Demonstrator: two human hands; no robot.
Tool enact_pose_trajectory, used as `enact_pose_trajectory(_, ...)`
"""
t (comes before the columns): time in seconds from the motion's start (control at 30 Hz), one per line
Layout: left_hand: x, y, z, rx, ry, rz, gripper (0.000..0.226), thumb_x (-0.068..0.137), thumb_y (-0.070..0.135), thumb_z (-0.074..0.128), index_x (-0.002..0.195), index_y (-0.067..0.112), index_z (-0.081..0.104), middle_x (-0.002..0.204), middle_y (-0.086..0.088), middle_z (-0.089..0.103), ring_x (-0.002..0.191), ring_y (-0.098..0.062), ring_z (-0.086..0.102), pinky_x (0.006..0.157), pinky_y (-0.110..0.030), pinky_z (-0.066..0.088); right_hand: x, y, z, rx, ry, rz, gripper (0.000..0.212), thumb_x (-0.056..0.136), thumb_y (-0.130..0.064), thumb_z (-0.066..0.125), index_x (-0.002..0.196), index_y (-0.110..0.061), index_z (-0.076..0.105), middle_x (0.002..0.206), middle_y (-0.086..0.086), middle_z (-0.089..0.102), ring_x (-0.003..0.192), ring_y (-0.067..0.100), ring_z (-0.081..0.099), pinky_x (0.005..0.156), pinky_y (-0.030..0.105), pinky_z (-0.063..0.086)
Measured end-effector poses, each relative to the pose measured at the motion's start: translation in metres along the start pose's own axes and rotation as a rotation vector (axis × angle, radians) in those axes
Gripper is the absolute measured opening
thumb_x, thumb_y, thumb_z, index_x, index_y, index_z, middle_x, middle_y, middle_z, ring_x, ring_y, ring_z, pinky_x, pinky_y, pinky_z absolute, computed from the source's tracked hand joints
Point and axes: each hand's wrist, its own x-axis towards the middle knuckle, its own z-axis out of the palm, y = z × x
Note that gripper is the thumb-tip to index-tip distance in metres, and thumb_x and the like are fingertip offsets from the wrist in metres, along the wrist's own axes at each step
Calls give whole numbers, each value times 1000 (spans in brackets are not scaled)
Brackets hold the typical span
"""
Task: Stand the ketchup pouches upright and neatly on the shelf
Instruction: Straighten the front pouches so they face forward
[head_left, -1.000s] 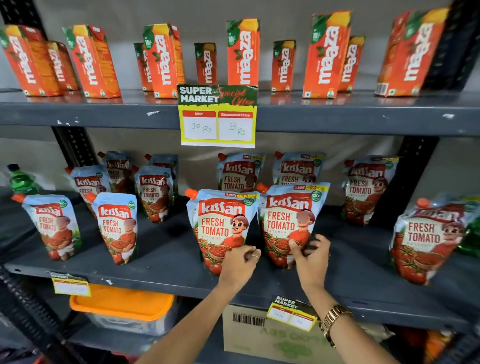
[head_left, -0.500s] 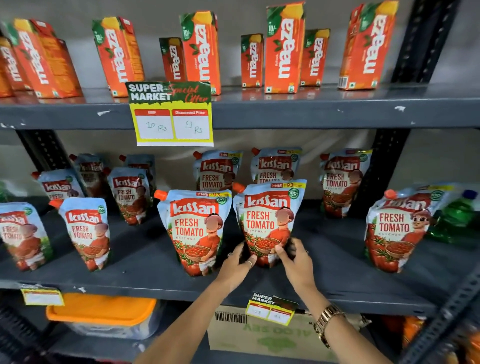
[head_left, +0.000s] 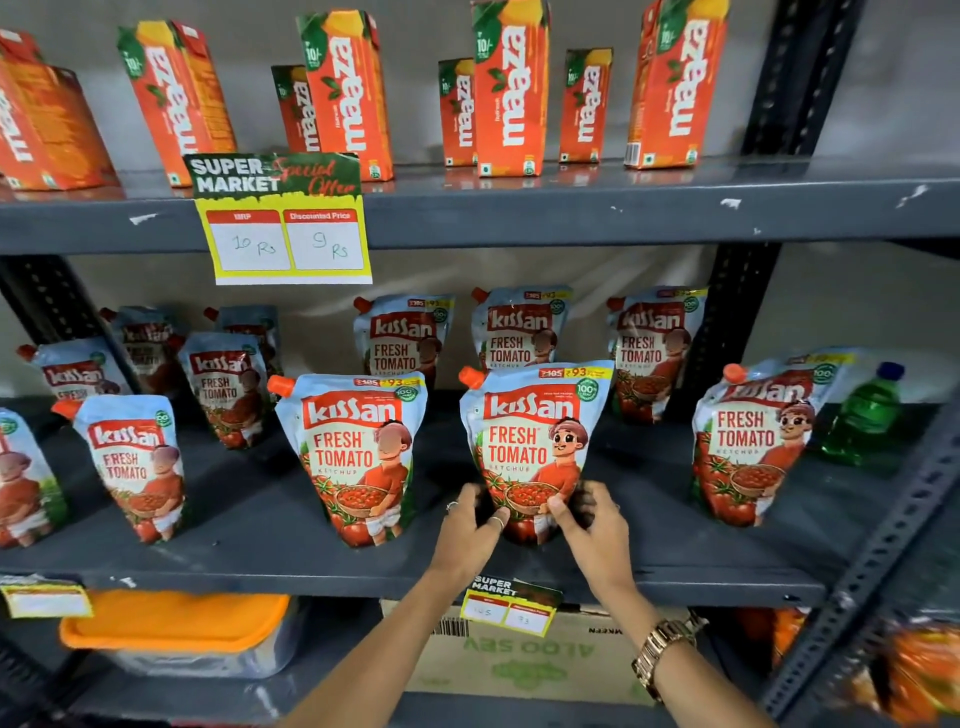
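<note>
On the middle shelf (head_left: 249, 525), toward its left end, several ketchup pouches stand in loose rows; the front one (head_left: 136, 462) leans slightly, close to the front edge. Next along, a larger-looking front pouch (head_left: 358, 457) stands upright on its base near the front edge, untouched, with a clear gap to its right. Past that gap stands the held pouch (head_left: 530, 436), upright, label facing out, orange spout at its upper left. The left hand (head_left: 467, 530) cups its lower left corner, fingers (head_left: 496, 522) curled onto the pouch. The right hand (head_left: 597, 530) grips the lower right corner, fingers pressed on the front of the pouch; a gold watch (head_left: 662, 647) sits on that wrist. Behind, three more pouches line the back of the shelf. Toward the right end, another pouch (head_left: 753, 441) tilts to the right, just beside a green bottle (head_left: 865, 415).
</note>
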Motion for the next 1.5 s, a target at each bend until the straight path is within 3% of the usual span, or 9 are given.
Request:
enact_pose_trajectory(0.17, 0, 1, 4, 0, 56, 20, 18, 86, 23, 57, 99, 20, 45, 112, -8, 61, 108, -25, 54, 92, -41, 45, 1, 2, -1, 17, 10, -10, 24, 78, -29, 70, 94, -27, 52, 85, -15, 62, 84, 3, 60, 66, 13, 46)
enact_pose_trajectory(0.37, -20, 13, 22, 70, 491, 220, 25, 80, 20, 62, 90, 23, 40, 88, 2, 46, 75, -17, 49, 59, -17, 34, 5, 8, -10, 11, -2, -37, 21, 80, -32, 68, 93, -22, 56, 86, -11, 65, 84, 2, 61, 67, 11, 47)
enact_pose_trajectory(0.57, -19, 47, 52, 72, 375, 438, 3, 85, 13, 58, 83, 15, 56, 69, 8, 58, 66, -13, 58, 61, -29, 49, 22, 21, -53, 33, 311, -28, 5, 85, -17, 63, 88, -15, 59, 72, -12, 59, 70, 8, 57, 63, 0, 41)
enact_pose_trajectory(0.73, -16, 63, 89, 14, 306, 435, 15, 89, 15, 52, 101, 13, 61, 78, -6, 68, 71, -19, 65, 67, -34, 54, 32, 33, -101, -18, 626, -18, 6, 85, -9, 61, 87, -5, 58, 70, 0, 56, 69, 24, 57, 65, 30, 44)
enact_pose_trajectory(0.83, -13, 68, 116, 2, 250, 403, 25, 89, 14, 52, 112, 13, 60, 88, -5, 71, 77, -15, 66, 74, -30, 55, 40, 41, -128, -42, 687, 22, 13, 84, -7, 61, 94, -2, 54, 78, 12, 60, 76, 34, 59, 71, 36, 44)
enact_pose_trajectory(0.93, -2, 76, 141, -71, 130, 307, 30, 90, 14, 52, 119, 11, 57, 101, -4, 68, 86, -10, 59, 81, -22, 49, 50, 55, -151, -73, 601, 166, 28, 87, -13, 59, 110, -2, 48, 110, 27, 59, 103, 37, 56, 89, 40, 45)
enact_pose_trajectory(1.07, 14, 85, 167, -32, -33, 208, 36, 91, 13, 50, 127, 11, 51, 117, -8, 63, 106, -16, 59, 87, -18, 42, 56, 59, -164, -64, 377, 334, 56, 92, -31, 51, 139, -15, 26, 148, 14, 29, 133, 32, 33, 109, 42, 29)
enact_pose_trajectory(1.23, 28, 102, 192, -8, -245, 118, 53, 93, 19, 49, 141, 15, 30, 143, -9, 44, 131, -21, 42, 106, -30, 35, 60, 60, -170, 51, 297, 324, 58, 94, -26, 48, 144, -15, 22, 150, 11, 31, 136, 29, 33, 113, 44, 28)
enact_pose_trajectory(1.5, 32, 100, 192, 74, -314, 103, 47, 93, 13, 47, 138, 8, 34, 139, -14, 47, 126, -22, 47, 106, -31, 36, 58, 56, -174, 4, 215, 363, 46, 92, -34, 50, 132, -14, 39, 136, 12, 51, 125, 31, 46, 106, 50, 38)
